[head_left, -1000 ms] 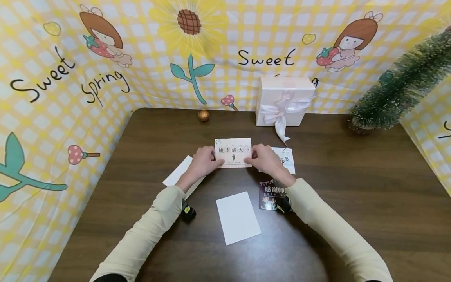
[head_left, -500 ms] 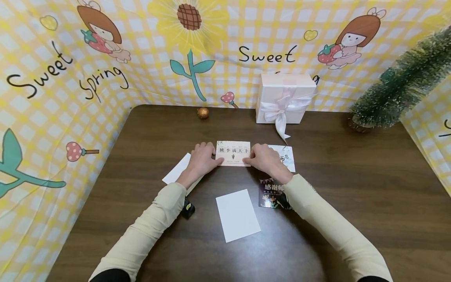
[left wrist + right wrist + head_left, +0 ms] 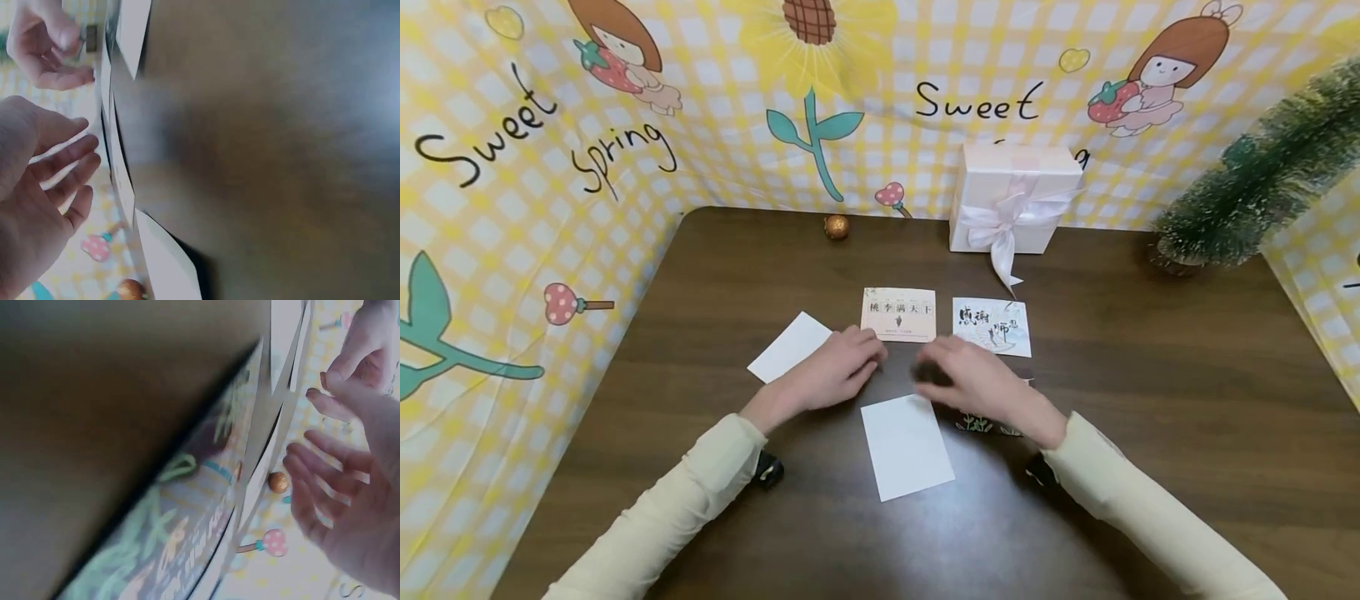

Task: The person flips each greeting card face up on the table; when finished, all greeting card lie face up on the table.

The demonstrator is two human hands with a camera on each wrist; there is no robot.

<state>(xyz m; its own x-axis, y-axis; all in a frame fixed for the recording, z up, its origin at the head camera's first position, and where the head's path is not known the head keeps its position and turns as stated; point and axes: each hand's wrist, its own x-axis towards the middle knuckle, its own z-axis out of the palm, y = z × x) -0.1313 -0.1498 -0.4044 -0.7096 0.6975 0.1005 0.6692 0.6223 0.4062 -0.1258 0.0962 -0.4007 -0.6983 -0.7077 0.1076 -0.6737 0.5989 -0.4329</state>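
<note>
Left hand (image 3: pixel 838 375): hovering empty, fingers loosely spread, just below the card
Card (image 3: pixel 898 314): lying flat mid-table, long axis running left to right, print facing the person
Right hand (image 3: pixel 973 381): hovering empty, fingers relaxed, over the dark card (image 3: pixel 992 423)

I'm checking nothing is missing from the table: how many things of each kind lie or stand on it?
Printed cards: 3
Blank white cards: 2
Gift box: 1
Gold ball: 1
Small tree: 1
Total: 8
</note>
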